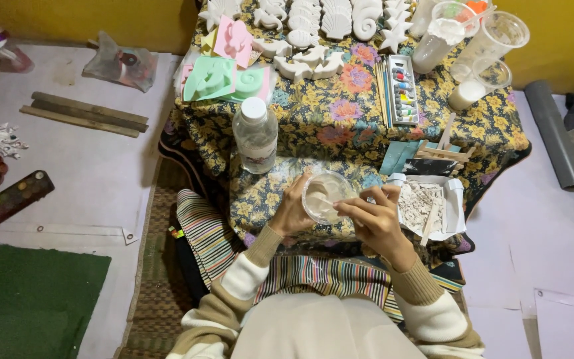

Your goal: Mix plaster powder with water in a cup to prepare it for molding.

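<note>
My left hand (291, 211) wraps around a clear plastic cup (327, 195) filled with a pale, creamy mix. My right hand (375, 219) pinches a thin wooden stick (327, 201) whose tip is dipped in the mix. The cup is held low over the near edge of a flower-patterned cloth (340, 123) covering a small table. A clear plastic bottle with a white cap (255, 135) stands just beyond my left hand. A white tray of plaster scraps (426, 206) lies right of my right hand.
White shell-shaped plaster casts (313, 26) and pastel moulds (224, 70) fill the table's far side, with a paint set (403, 90), brushes and clear cups (486, 43). On the floor lie wooden slats (84, 114), a paint palette (11, 199), green mat (28, 299) and grey pipe (554, 133).
</note>
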